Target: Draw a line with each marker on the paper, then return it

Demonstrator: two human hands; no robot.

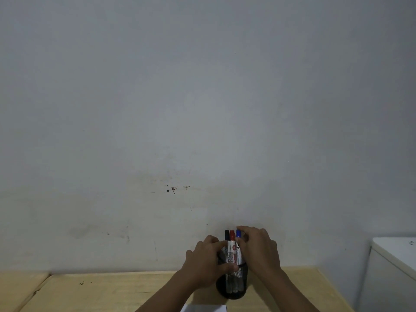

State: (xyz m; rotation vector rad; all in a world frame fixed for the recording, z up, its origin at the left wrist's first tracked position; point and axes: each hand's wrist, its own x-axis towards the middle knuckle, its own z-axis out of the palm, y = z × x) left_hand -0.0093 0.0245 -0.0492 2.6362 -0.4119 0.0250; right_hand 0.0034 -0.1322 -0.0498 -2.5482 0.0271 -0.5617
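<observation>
A black mesh pen holder (pixel 234 287) stands on the wooden table (pixel 108 291). Three white markers stand upright in it: a black-capped marker (pixel 227 235), a red-capped marker (pixel 232 236) and a blue-capped marker (pixel 238 235). My left hand (pixel 207 262) wraps around the holder's left side and rim. My right hand (pixel 258 246) pinches the blue-capped marker near its cap, fingers curled over its top. A corner of white paper (pixel 204 308) shows at the bottom edge, in front of the holder.
A grey-white wall (pixel 202 109) with a few stains rises right behind the table. A white cabinet or appliance (pixel 391 273) stands at the right beyond the table's edge. A second table section (pixel 18 287) adjoins on the left.
</observation>
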